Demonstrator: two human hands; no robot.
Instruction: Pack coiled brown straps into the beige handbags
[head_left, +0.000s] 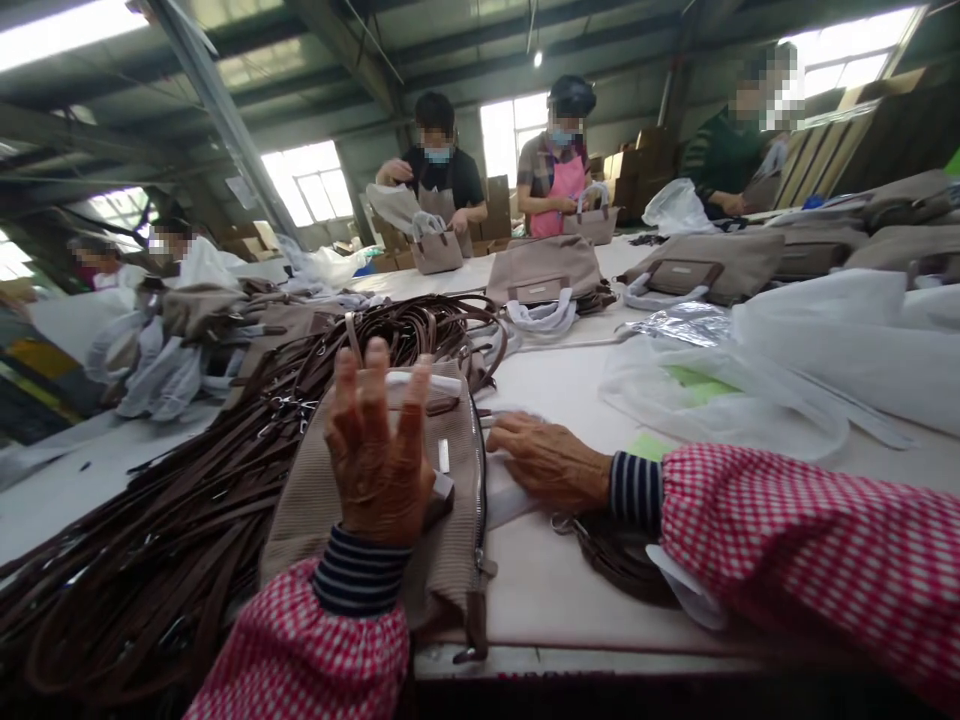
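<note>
My left hand stands with its fingers spread against a taupe ribbed handbag, which lies on the white table with a metal zip along its right side. A white band runs across the bag's top, behind my fingers. My right hand lies flat on a white wrapping piece beside the zip. Dark brown leather straps with metal clasps lie heaped to the left of the bag. A small coil of brown strap sits under my right forearm.
Finished taupe handbags and clear plastic bags lie across the table. Further coiled straps lie behind the bag. Several co-workers, including one in a pink apron, handle bags at the far side. Cardboard boxes stand behind them.
</note>
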